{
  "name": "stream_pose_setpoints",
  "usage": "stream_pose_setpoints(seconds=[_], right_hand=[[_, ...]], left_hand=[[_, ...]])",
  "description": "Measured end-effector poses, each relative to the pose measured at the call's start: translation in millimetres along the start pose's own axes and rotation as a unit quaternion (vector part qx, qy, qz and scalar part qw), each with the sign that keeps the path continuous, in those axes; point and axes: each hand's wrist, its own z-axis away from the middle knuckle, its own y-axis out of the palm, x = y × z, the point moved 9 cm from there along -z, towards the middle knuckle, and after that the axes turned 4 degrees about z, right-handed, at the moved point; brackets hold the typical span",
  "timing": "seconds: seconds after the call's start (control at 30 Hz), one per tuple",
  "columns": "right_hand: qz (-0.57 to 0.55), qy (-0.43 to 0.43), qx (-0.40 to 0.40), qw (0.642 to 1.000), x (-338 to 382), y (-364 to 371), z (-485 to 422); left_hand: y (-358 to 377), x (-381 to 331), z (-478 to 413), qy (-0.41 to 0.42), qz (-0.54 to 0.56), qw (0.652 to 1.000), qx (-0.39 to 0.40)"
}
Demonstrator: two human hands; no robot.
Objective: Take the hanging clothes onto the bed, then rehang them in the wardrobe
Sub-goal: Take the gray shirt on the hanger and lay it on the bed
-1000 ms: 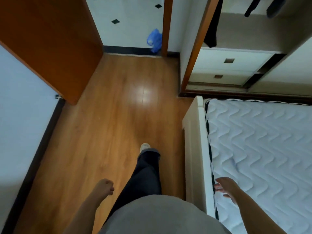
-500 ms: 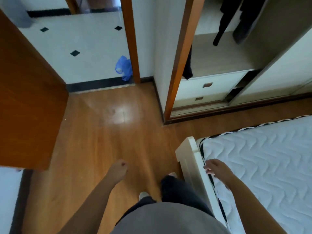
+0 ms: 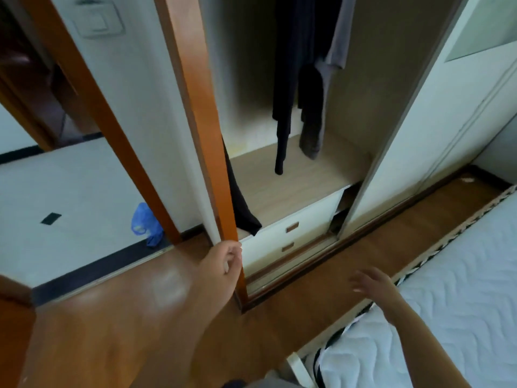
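Observation:
The open wardrobe fills the upper middle of the head view. Inside hang dark clothes and a grey garment; another dark piece droops behind the wooden frame. Their hangers and rail are out of sight above. My left hand is loosely curled, empty, at the foot of the orange-brown wardrobe frame. My right hand is blurred, fingers spread, empty, above the floor beside the bed's corner. The bed with a bare white quilted mattress lies at the lower right.
Two white drawers sit under the wardrobe shelf. A pale sliding door covers the wardrobe's right side. A strip of wooden floor runs between wardrobe and bed. A blue plastic bag lies by the doorway at the left.
I have come closer to the wardrobe and turned towards it. My left hand rose to the wardrobe frame. My right hand left the mattress edge and now hovers over the floor.

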Motion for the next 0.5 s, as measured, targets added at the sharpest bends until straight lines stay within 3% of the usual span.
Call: stream_pose_setpoints(seconds=[0.17,0.3,0.5], right_hand=[[-0.001,-0.13,0.023,0.991,123,14,-29],[-0.021,-0.205,0.002,0.979,207,10,-35],[-0.049,-0.312,-0.09,0.945,308,-28,-20]], left_hand=[[-54,-73,-59,0.177,-0.02,0.981,-0.083],[-93,-143,-87,0.318,-0.022,0.937,-0.145],[-106,-205,-138,0.409,0.003,0.9,-0.151]])
